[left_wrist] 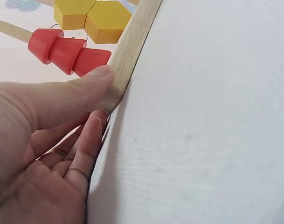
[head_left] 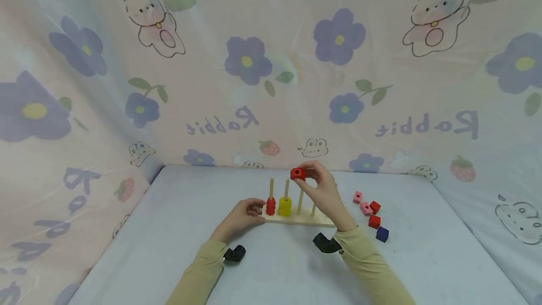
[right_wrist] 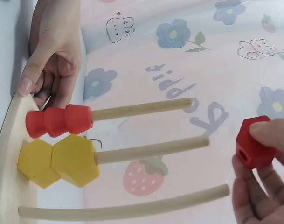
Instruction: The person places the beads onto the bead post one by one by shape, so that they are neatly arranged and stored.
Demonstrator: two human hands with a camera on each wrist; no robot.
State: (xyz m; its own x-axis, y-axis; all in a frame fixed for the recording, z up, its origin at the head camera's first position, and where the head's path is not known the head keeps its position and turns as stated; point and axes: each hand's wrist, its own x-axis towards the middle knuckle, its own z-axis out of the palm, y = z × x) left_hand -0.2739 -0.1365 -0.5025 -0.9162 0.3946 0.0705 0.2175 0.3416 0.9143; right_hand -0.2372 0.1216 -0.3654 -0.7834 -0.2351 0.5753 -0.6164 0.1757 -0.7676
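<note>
A wooden peg board (head_left: 301,220) stands on the table with upright pegs. Three tapered red beads (right_wrist: 58,122) are stacked on the leftmost peg, and two yellow hexagonal beads (right_wrist: 58,161) on the peg beside it. The pegs right of these show bare, though the right hand partly hides the far end. My left hand (head_left: 242,218) pinches the board's left end, thumb against the wood and fingers curled at its edge. Between thumb and fingers, my right hand (head_left: 323,188) holds a red hexagonal bead (right_wrist: 254,143) with a hole, raised near the height of the peg tops, apart from them.
Right of the board lie loose beads: pink ones (head_left: 357,196), red ones (head_left: 374,221) and a dark blue one (head_left: 382,234). A white cover (head_left: 271,267) spreads over the table. Behind it hangs a patterned curtain (head_left: 292,107).
</note>
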